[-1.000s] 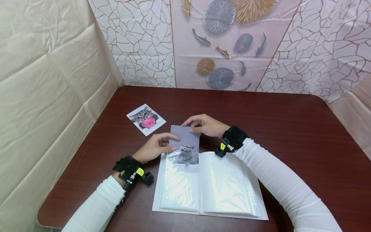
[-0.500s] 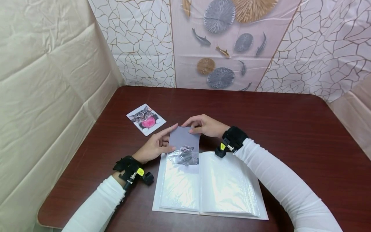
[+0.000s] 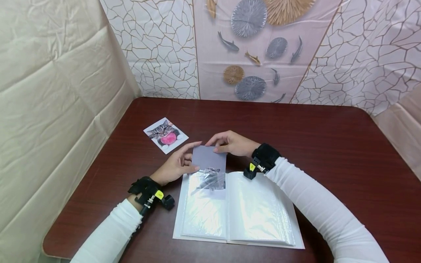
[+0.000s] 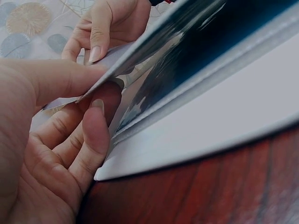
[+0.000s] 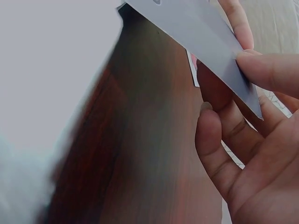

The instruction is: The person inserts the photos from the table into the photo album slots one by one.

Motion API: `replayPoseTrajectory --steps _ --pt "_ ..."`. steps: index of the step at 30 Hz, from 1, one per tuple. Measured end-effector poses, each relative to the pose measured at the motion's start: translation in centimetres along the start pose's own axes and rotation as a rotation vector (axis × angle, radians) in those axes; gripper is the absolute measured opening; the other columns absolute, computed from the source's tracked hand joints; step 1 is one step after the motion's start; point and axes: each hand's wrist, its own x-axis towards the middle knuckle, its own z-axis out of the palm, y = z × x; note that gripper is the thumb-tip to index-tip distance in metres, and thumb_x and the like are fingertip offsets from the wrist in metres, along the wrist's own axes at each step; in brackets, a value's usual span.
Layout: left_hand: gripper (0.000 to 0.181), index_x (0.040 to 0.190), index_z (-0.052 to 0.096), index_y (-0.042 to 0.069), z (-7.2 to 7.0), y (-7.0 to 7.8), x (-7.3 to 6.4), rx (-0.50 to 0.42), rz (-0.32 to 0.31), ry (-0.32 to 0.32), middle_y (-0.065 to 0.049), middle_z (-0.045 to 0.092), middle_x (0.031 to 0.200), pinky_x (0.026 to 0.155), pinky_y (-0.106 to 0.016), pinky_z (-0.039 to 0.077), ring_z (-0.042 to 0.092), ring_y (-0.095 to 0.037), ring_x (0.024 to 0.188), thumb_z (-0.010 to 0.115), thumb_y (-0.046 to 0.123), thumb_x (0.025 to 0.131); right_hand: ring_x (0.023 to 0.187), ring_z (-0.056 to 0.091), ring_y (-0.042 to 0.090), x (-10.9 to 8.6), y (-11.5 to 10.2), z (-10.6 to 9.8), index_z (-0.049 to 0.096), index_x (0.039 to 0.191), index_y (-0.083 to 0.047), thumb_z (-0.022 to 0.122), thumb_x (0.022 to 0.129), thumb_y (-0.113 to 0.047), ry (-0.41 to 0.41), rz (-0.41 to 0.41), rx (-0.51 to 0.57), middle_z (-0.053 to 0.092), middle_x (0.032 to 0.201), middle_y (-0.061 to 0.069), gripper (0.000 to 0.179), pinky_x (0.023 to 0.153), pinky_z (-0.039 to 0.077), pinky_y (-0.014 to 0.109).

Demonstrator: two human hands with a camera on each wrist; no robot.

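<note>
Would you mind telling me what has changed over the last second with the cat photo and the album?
The grey cat photo has slid further down into the album sleeve, so the cat now lies under the plastic. The right hand still pinches its top edge; the left hand still holds its left edge, forefinger now stretched out. The other cat photo and the album have not moved.

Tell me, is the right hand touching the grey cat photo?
Touching. The right wrist view shows the right hand pinching the grey cat photo at its corner.
</note>
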Motion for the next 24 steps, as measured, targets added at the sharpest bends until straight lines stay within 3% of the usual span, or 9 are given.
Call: replayPoseTrajectory --steps 7,17,24 --pt "0.074 0.155 0.035 0.015 -0.07 -0.10 0.01 0.000 -0.014 0.001 -0.009 0.057 0.077 0.063 -0.024 0.044 0.055 -0.016 0.060 0.071 0.001 0.092 0.096 0.064 0.021 -0.12 -0.06 0.10 0.069 0.126 -0.007 0.064 0.098 -0.003 -0.016 0.004 -0.009 0.071 0.092 0.010 0.029 0.088 0.054 0.031" --pt "0.067 0.151 0.039 0.015 -0.01 -0.13 0.02 -0.018 -0.012 -0.001 -0.006 0.070 0.090 0.064 -0.025 0.045 0.060 -0.014 0.067 0.071 0.003 0.093 0.098 0.063 0.021 -0.26 -0.34 0.19 0.069 0.126 -0.008 0.064 0.098 -0.004 -0.037 0.004 -0.033 0.071 0.094 0.010 0.029 0.087 0.054 0.031" --pt "0.065 0.150 0.041 0.015 -0.11 -0.12 0.00 -0.003 -0.006 -0.001 -0.007 0.059 0.078 0.059 -0.025 0.040 0.047 -0.018 0.057 0.071 0.003 0.094 0.098 0.064 0.021 -0.16 -0.18 0.18 0.069 0.126 -0.008 0.063 0.099 -0.004 -0.050 0.000 -0.051 0.071 0.094 0.009 0.029 0.087 0.054 0.031"
